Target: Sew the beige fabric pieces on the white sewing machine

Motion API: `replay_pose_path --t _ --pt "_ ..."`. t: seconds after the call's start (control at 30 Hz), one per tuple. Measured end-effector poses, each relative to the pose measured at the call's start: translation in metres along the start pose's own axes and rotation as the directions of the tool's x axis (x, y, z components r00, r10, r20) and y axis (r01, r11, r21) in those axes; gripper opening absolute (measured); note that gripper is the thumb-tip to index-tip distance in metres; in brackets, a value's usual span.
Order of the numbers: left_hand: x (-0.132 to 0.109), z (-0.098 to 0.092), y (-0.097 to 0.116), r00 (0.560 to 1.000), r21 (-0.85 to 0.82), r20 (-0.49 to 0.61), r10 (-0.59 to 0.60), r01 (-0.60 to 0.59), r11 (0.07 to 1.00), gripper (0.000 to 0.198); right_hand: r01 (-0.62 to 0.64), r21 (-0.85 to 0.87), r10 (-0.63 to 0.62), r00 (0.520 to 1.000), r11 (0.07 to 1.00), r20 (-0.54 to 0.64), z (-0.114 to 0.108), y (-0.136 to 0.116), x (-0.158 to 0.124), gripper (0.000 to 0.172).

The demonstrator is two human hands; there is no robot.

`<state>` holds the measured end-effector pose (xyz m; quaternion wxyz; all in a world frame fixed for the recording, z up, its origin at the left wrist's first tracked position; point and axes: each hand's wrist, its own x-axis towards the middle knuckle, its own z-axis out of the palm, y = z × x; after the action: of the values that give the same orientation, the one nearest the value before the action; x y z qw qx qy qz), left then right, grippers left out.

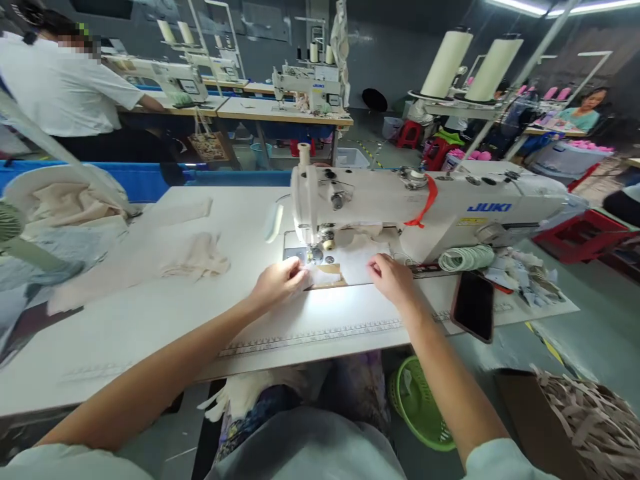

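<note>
A pale piece of fabric [357, 262] lies on the bed of a white sewing machine [365, 197], partly under its arm. My left hand [279, 281] pinches the fabric's left edge, close in front of the presser foot [315, 255]. At its right edge, my right hand [393, 277] has thumb and fingers closed on the fabric. Between the hands, a small tan patch [329, 272] shows at the front of the machine bed. The lamp's light falls on the table just in front of the fabric.
Beige cloth pieces [197, 257] lie on the table's left, near a green fan [30, 240]. At right are a phone [473, 305], a coil of pale green cord [466, 258] and fabric scraps [525, 277]. A green basket [423, 407] stands below. A co-worker [65, 80] sits far left.
</note>
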<state>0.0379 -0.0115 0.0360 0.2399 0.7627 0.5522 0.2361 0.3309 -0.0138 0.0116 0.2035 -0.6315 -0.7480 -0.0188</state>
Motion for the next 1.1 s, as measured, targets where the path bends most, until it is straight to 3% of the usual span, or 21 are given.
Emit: replay_pose_path --t 0.1,0.17,0.3,0.4,0.53,0.63,0.77,0.9,1.0,1.1 --pt "-0.009 -0.025 -0.025 0.989 0.151 -0.049 -0.137 0.143 0.978 0.023 0.045 0.02 -0.043 0.998 0.999 -0.048 0.003 0.004 0.0 0.018" --pt "-0.012 -0.039 -0.039 0.986 0.155 -0.062 -0.152 0.16 0.975 0.018 0.079 0.044 -0.075 0.993 0.996 -0.086 0.004 0.008 0.0 0.019" --pt "-0.02 -0.076 -0.072 0.998 0.059 -0.048 -0.046 0.049 0.997 0.026 0.103 0.071 -0.089 0.98 0.992 -0.18 0.004 0.016 0.0 0.021" --pt "-0.025 -0.114 -0.098 0.995 0.163 -0.034 0.089 -0.083 0.983 0.029 0.119 0.079 -0.1 0.973 0.99 -0.206 0.004 0.016 0.001 0.023" --pt "-0.021 -0.146 -0.117 0.984 0.282 0.139 0.11 -0.146 0.948 0.029 0.161 0.089 -0.14 0.968 0.983 -0.206 0.005 0.011 0.003 0.026" --pt "-0.016 -0.151 -0.116 0.973 0.309 0.185 0.135 -0.188 0.932 0.032 0.189 0.091 -0.163 0.958 0.978 -0.234 0.005 0.012 0.002 0.028" --pt "-0.017 -0.155 -0.108 0.968 0.299 0.102 0.227 -0.248 0.922 0.032 0.207 0.12 -0.17 0.951 0.971 -0.257 0.002 0.008 -0.003 0.028" --pt "-0.018 -0.152 -0.095 0.986 0.186 0.015 0.166 -0.166 0.968 0.03 0.336 0.226 -0.312 0.94 0.914 -0.138 -0.002 -0.024 -0.006 0.03" --pt "-0.01 -0.137 -0.079 0.992 0.111 0.036 0.125 -0.128 0.986 0.027 0.492 0.201 -0.506 0.862 0.847 0.022 -0.001 -0.059 0.002 0.037" --pt "0.003 -0.113 -0.058 0.972 0.056 0.157 0.173 -0.183 0.981 0.022 0.594 0.06 -0.597 0.796 0.802 0.105 0.004 -0.084 0.014 0.035"
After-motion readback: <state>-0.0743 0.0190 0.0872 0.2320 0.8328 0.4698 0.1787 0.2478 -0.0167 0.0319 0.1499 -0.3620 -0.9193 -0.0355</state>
